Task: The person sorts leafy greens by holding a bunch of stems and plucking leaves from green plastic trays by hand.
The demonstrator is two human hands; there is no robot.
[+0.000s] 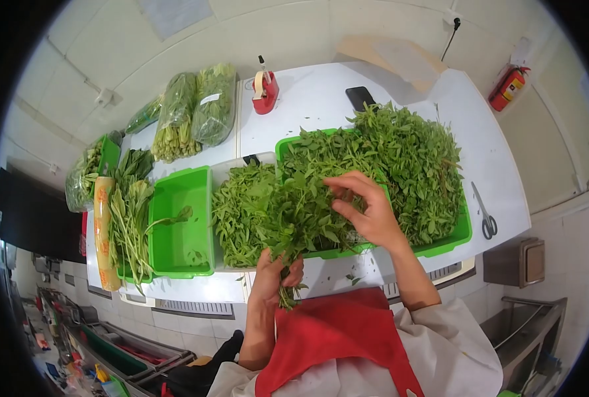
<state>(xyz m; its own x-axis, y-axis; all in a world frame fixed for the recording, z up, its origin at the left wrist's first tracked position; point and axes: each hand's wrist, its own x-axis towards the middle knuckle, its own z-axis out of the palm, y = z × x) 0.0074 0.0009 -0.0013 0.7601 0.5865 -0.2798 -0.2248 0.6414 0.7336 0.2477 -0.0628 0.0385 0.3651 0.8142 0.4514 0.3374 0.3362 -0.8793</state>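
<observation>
My left hand (274, 274) is closed round the stems of a bunch of leafy greens (288, 221), held upright near the table's front edge. Cut stem ends stick out below the fist. My right hand (370, 208) hovers at the right side of the bunch, thumb and forefinger apart, fingertips close to the leaves. Beneath and behind, a green crate (466, 233) is heaped with loose leafy greens (407, 165). Left of the bunch, a pale tray (266, 157) holds more of the same leaves, partly hidden by the bunch.
A green bin (180, 258) with a few leaves stands on the left, beside long-stemmed greens (132, 212) and a wrapped roll (102, 231). Bagged vegetables (213, 109), a red tape dispenser (265, 96) and a phone (359, 98) lie behind. Scissors (485, 215) lie at the right.
</observation>
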